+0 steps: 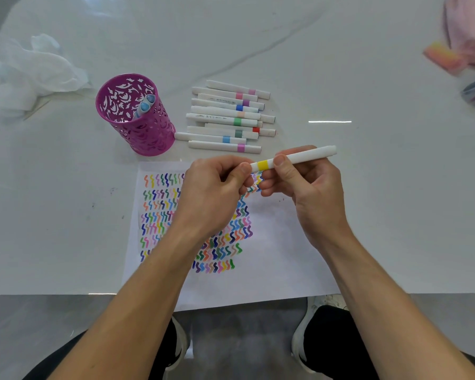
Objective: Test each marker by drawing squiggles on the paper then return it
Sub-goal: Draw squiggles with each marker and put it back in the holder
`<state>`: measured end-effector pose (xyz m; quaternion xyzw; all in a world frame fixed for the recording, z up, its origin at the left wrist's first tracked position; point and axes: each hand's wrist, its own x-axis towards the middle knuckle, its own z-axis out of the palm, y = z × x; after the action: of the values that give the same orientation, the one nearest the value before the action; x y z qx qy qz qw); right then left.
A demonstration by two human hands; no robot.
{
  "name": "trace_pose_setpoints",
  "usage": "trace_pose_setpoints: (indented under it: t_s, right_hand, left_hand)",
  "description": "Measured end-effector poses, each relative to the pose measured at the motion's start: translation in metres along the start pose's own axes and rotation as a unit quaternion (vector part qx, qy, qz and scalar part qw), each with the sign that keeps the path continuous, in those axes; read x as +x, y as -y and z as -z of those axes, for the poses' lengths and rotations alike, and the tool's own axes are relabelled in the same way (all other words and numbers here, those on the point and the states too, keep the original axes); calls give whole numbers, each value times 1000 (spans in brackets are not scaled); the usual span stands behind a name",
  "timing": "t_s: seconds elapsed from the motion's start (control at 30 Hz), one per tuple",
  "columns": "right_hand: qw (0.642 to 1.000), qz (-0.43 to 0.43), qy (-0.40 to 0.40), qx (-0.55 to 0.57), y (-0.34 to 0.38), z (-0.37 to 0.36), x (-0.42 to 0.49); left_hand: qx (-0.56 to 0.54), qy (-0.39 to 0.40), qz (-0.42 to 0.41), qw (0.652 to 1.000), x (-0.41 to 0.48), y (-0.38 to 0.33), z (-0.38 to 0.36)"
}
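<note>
Both hands held the yellow-banded marker (294, 158) above the paper (272, 242), its long axis running left-right, left hand (214, 187) pinching the cap end and right hand (307, 182) gripping the barrel.

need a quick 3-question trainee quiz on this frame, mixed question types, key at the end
1. True or false: the yellow-banded marker lies flat on the paper.
2. What stands inside the purple cup? A) scissors B) blue-capped markers C) a ruler
3. Which hand pinches the marker's short end, beyond the yellow band?

Key: 1 false, both hands hold it above the sheet. 2 B. 3 the left hand; the right hand holds the long barrel.
</note>
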<state>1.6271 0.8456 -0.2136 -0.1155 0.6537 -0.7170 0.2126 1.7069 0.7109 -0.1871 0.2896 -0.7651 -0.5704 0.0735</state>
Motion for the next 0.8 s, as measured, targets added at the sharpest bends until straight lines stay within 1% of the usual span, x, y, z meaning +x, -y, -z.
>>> trace_pose_setpoints:
  t_s: [0.17,0.37,0.5,0.57,0.67,0.73,0.8]
  right_hand:
    - [1000,-15,2,18,-1,-2,-1]
    - [1000,-21,3,10,-1,-3,-2]
    - [1000,-20,19,-8,5,-5,-1]
    - [999,-19,21,-38,5,-7,0]
    - [997,-19,10,-68,2,-7,0]
    - [997,-21,-14,-74,2,-5,2]
    - [996,-24,-44,-75,1,-1,4]
  left_hand:
    - [-10,-4,2,1000,0,-1,3]
    - [-11,-7,-6,1000,-1,-1,5]
    - [-23,-10,-20,999,1,-4,11]
    - [-31,-31,-40,998,3,-6,16]
    - [-78,-79,-55,992,5,-9,25]
    - [-109,-115,-67,985,7,-11,33]
    - [-134,-166,-100,972,7,-14,40]
